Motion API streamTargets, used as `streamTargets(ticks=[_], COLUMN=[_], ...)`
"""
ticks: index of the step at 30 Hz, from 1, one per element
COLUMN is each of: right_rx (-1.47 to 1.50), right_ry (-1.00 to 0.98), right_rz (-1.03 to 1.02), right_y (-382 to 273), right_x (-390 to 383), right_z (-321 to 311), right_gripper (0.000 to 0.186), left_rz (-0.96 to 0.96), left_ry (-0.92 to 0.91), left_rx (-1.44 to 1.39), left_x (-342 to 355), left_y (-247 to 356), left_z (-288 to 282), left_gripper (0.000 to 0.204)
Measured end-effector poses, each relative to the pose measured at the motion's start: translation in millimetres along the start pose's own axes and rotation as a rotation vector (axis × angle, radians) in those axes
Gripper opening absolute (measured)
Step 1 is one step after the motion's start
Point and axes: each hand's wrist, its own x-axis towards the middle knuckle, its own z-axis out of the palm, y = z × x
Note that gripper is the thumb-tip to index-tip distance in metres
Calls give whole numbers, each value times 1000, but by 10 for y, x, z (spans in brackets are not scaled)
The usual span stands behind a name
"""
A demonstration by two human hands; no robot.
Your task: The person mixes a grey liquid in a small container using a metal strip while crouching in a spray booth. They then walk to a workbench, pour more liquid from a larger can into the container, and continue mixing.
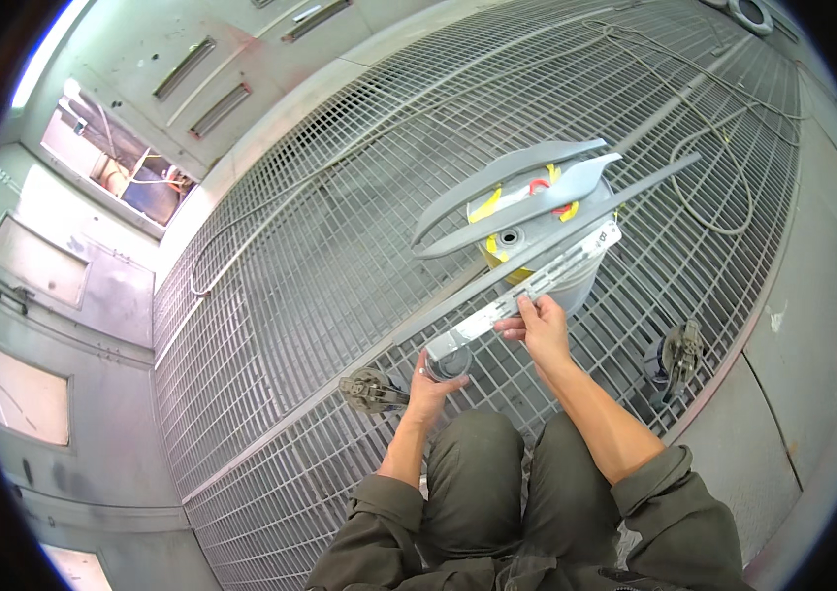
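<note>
My left hand [425, 396] is wrapped round a small see-through cup [451, 365] with grey material in it. Between the fingers and thumb of my right hand [540, 325] is a long, pale, slotted flat strip [564, 264]. Its lower left end lies over the cup's rim, next to my left hand; the other end slants up to the right. Just beyond my hands stands a pale bucket [573, 292] with a lid. Several long grey curved trim pieces [527, 209] lie across its top, among yellow tape [486, 206] and a red item.
A metal floor grating [300, 325] spreads under everything. Dusty round metal-looking fittings stand left [371, 391] and right [679, 357] of my knees. A thin hose [748, 202] loops on the grating at the right. Panelled walls [113, 295] with an opening rise at the left.
</note>
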Motion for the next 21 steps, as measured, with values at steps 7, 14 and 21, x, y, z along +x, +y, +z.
streamTargets(ticks=[7, 14, 21], right_rx=[-311, -799, -524], right_ry=[-119, -325, -153], right_rz=[-230, -579, -544], right_y=[-285, -650, -648], right_x=[-183, -538, -790], right_z=[-173, 58, -678], right_gripper=[19, 17, 27], left_rz=[90, 167, 185], left_ry=[-51, -38, -87], left_rx=[88, 401, -28], left_x=[-127, -386, -697], left_y=[175, 458, 578], left_z=[306, 576, 483], left_gripper=[89, 89, 102])
